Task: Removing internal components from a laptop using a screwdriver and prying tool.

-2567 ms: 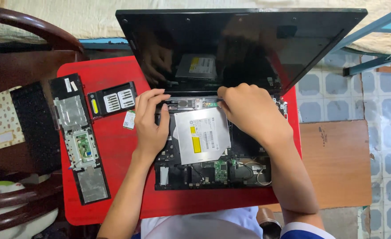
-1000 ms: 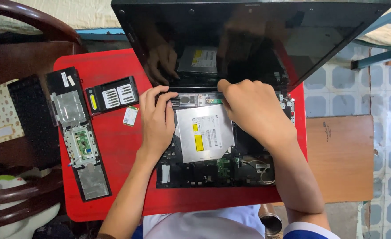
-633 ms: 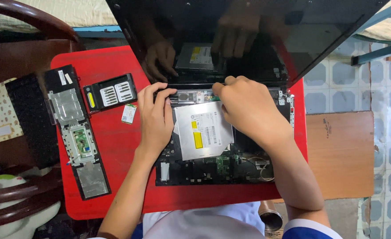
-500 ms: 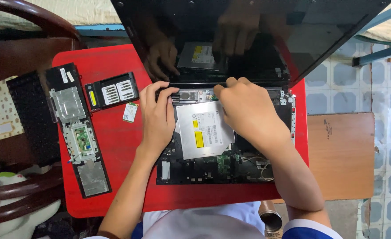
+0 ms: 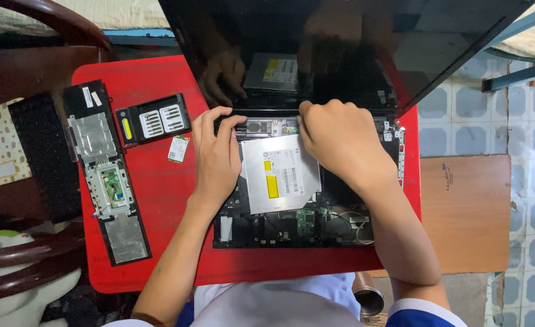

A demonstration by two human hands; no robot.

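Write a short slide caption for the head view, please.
Both hands, left hand and right hand, work inside an opened laptop on a red table.

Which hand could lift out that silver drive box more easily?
Probably the left hand: its palm lies along the silver optical drive's left edge. The right hand is fisted at the top corner.

bare forearms; white shirt with blue-edged short sleeves.
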